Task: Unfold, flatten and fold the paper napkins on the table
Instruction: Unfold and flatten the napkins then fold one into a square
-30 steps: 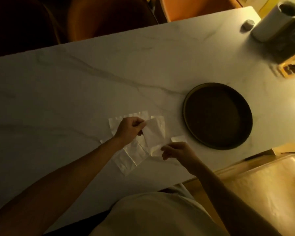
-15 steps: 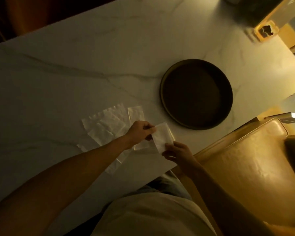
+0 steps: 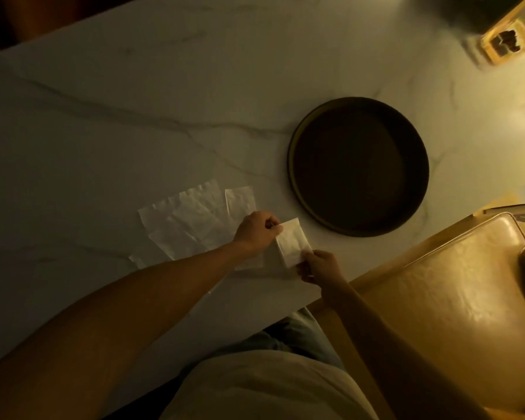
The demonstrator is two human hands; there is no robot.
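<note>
The left hand (image 3: 256, 230) is pinching the far left corner of a small folded napkin (image 3: 292, 246) between thumb and curled fingers; the right hand (image 3: 317, 266) is pinching the near right corner the same way, so both hands are clamped on the one piece, which is sitting at the near edge of the table (image 3: 134, 116), just left of the round tray (image 3: 296, 183); whether it is lifted or lying flat cannot be told in this dim light. The napkin is looking thin, white and limp, surely very light and easy to tear; it should be taken by opposite corners, as now, and drawn apart gently rather than tugged; pressing a crease will likely need flat fingers, not nails. Beside the left hand, unfolded napkins (image 3: 188, 219) are lying spread and overlapping on the table, their surfaces wrinkled and faintly shiny, with a smaller rectangular piece (image 3: 240, 198) at their far right. The table is pale stone with grey veins, smooth and hard, a good backing for flattening; the tray is dark, circular and shallow-rimmed; a tan padded chair (image 3: 452, 298) with a glossy, leather-like seat is standing at the right.
</note>
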